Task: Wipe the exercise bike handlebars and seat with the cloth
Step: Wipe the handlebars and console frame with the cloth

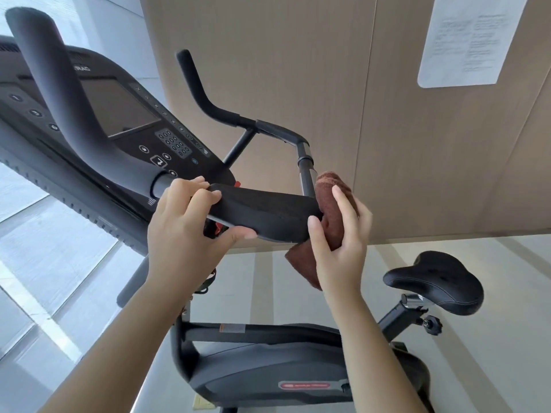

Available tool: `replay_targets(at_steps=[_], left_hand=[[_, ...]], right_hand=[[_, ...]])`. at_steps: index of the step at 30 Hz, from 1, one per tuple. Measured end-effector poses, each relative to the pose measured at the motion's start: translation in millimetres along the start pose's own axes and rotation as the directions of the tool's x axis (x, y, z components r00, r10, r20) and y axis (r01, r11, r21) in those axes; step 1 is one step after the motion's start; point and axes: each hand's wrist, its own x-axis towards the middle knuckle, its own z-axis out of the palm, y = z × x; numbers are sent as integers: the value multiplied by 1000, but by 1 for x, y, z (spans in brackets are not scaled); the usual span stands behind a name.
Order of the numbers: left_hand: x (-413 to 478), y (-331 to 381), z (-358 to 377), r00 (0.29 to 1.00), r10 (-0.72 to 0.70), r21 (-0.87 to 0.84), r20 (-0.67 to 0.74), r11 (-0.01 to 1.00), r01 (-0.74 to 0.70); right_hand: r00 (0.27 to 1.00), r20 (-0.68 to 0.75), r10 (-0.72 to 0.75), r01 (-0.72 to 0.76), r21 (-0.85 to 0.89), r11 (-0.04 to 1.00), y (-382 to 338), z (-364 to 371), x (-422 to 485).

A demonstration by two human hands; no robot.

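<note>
Left hand point(182, 225) grips the near end of a flat black pad point(268, 210) at the base of the near handlebar point(59, 93), with the fingers curled over the top edge and the thumb under the lower edge. Right hand point(340, 242) holds a brown cloth point(326, 192) bunched against the pad's far end, thumb on the pad side, fingers wrapped round the back of the cloth.

Cloth: thick, napped, folded; one corner hangs below the palm.
Pad: matte, faintly grainy, rounded edges.
Near handlebar: fat foam-covered tube, bending up toward top left.
Far handlebar point(208, 96): thinner, similar bend. A smooth metal tube point(305, 174) runs down from it behind the cloth.
Console point(89, 138): glossy black, with a dark screen point(119, 105) and a round-button keypad point(174, 143).
Seat point(438, 281): low right, well apart from both hands. Black, padded, wide at the back, on a slanted post with a ridged knob point(432, 324).
Bike body point(268, 371): smooth dark shell with a red oval badge.
Wall point(268, 55): pale wood-grain panels. A white printed sheet point(465, 40) is stuck on it; the text is too small to read.
</note>
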Motion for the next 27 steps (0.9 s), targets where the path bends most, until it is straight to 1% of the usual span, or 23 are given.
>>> replay_targets(at_steps=[2, 3, 7, 9, 12, 14, 15, 17, 18, 19, 21, 23, 27], left_hand=[[1, -2, 1, 1000, 7, -12, -5, 1000, -7], [2, -2, 1, 1000, 8, -19, -7, 1000, -8], [4, -2, 2, 1000, 7, -37, 3, 999, -7], [4, -2, 2, 1000, -1, -43, 14, 999, 2], [5, -2, 1, 1000, -8, -40, 29, 999, 9], [5, -2, 0, 999, -6, -45, 44, 999, 8], [6, -2, -1, 999, -1, -54, 53, 999, 4], [8, -3, -4, 998, 5, -73, 70, 997, 0], [9, -4, -5, 997, 9, -84, 74, 996, -3], [9, -5, -6, 997, 13, -97, 76, 995, -6], [9, -5, -6, 996, 10, -127, 83, 992, 1], [9, -5, -5, 996, -9, -137, 84, 990, 21], [11, -2, -7, 997, -16, -149, 71, 988, 26]], right_hand=[[988, -148, 34, -36, -6, 999, -8, 12, -5], [979, -201, 46, -50, -15, 999, -13, 16, -7], [940, -337, 53, -88, -92, 992, -32, 31, -16], [925, -380, 30, -91, -145, 985, -41, 39, -19], [919, -394, -6, -88, -219, 972, -52, 49, -24], [938, -343, -44, -52, -265, 963, -53, 45, -24], [956, -281, -83, -2, -290, 957, -49, 37, -22], [981, -107, -163, 124, -305, 944, -38, 17, -13], [985, -32, -172, 156, -285, 946, -33, 8, -5], [988, 5, -155, 150, -267, 952, -29, 3, 2], [995, -33, -92, 79, -279, 957, -27, 3, 8], [990, -134, -52, 6, -320, 947, -32, 14, 1], [937, -345, -53, -90, -387, 918, -50, 43, -18]])
